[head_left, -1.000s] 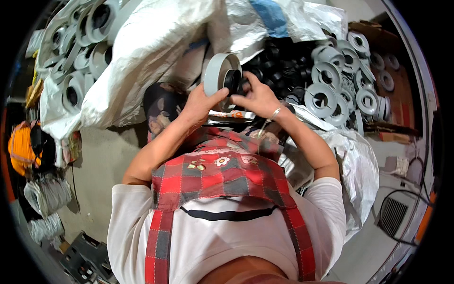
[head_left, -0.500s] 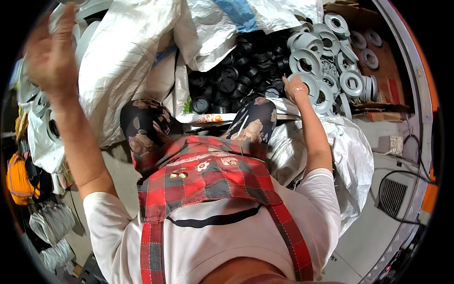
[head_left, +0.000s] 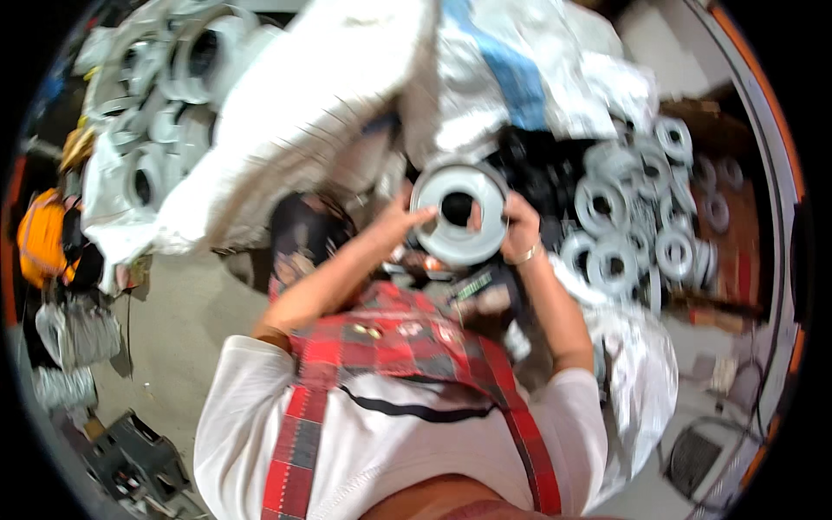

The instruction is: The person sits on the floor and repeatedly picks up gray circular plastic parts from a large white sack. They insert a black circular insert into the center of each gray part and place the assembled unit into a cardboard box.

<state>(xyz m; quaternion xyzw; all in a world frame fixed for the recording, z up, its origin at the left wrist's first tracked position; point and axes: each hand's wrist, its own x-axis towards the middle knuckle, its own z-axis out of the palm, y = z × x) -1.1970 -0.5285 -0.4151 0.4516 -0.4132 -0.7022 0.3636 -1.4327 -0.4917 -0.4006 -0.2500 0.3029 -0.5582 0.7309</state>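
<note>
A grey plastic flanged ring [head_left: 464, 249] with a round hole in its middle is held up in front of my lap. My left hand [head_left: 406, 215] grips its left rim, the thumb lying over the top face. On the opposite rim, my right hand [head_left: 521, 227] has its fingers closed around the edge. Behind the ring lies a heap of round black plastic pieces [head_left: 542, 178], partly hidden by the ring and blurred. To the right of that heap is a pile of similar grey rings [head_left: 611, 264].
More large grey rings [head_left: 143, 121] fill a white sack at the far left. A big white woven sack [head_left: 303, 95] stands ahead. An orange bag [head_left: 42, 238] sits at the left edge, a dark plastic stool [head_left: 139, 464] at the lower left. Cables lie at the right.
My left hand has come down from the upper left to the ring. My right hand has left the pile and moved left, now holding a grey ring. The view has shifted leftward.
</note>
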